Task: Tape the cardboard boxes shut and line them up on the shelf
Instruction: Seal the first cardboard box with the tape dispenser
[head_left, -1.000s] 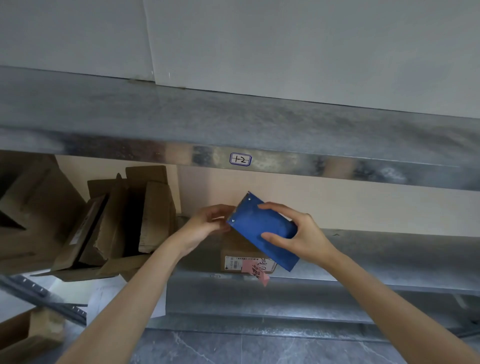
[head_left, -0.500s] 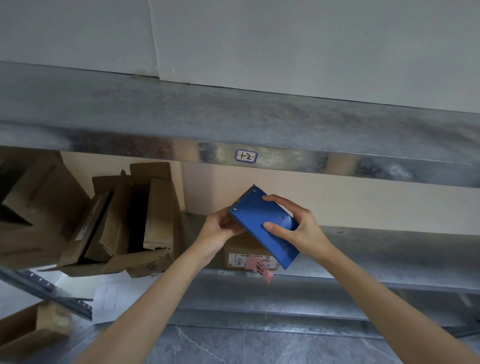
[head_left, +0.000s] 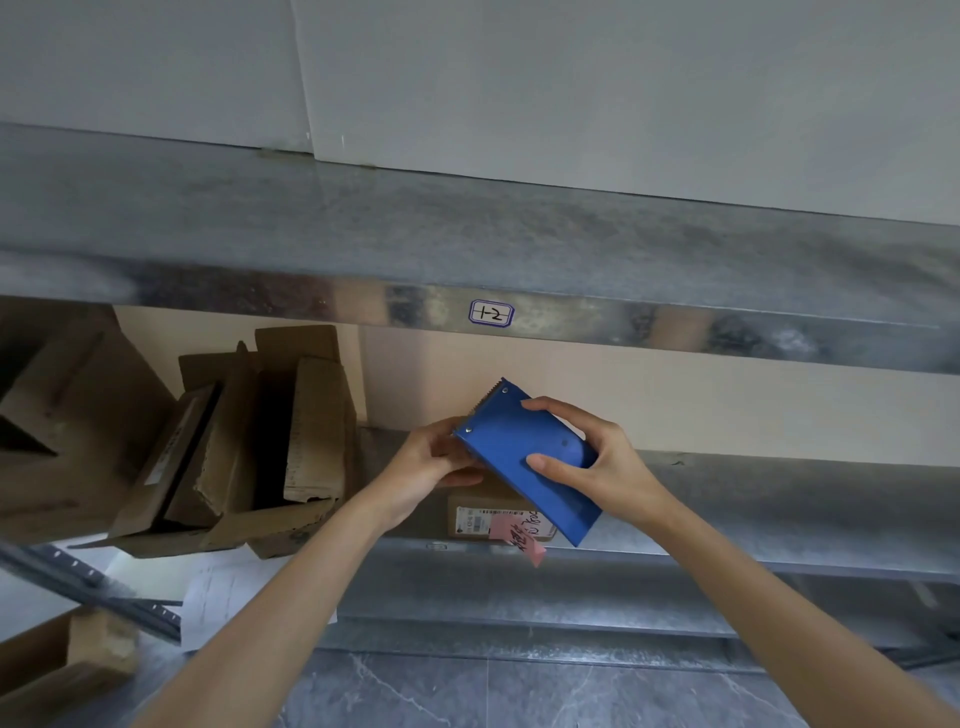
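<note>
My right hand (head_left: 597, 470) grips a blue metal tape dispenser (head_left: 524, 457), tilted with its toothed blade up and to the left. My left hand (head_left: 434, 457) is at the dispenser's lower left corner, fingers curled against its edge; what they pinch is hidden. Directly below the dispenser a small cardboard box (head_left: 483, 512) sits on the metal shelf (head_left: 753, 499), with a white barcode label and a pink note (head_left: 522, 540) hanging off its front. Most of the box's top is covered by my hands.
Several open, leaning cardboard boxes (head_left: 249, 447) crowd the shelf's left side. An upper shelf (head_left: 467, 244) labelled "1-2" overhangs. A sheet of paper (head_left: 223, 603) and another box (head_left: 62, 670) lie low at left, above a grey tiled floor.
Both hands and the dispenser have stayed over the small box; the dispenser has tipped slightly more upright, and my left hand has closed in on its lower left corner.
</note>
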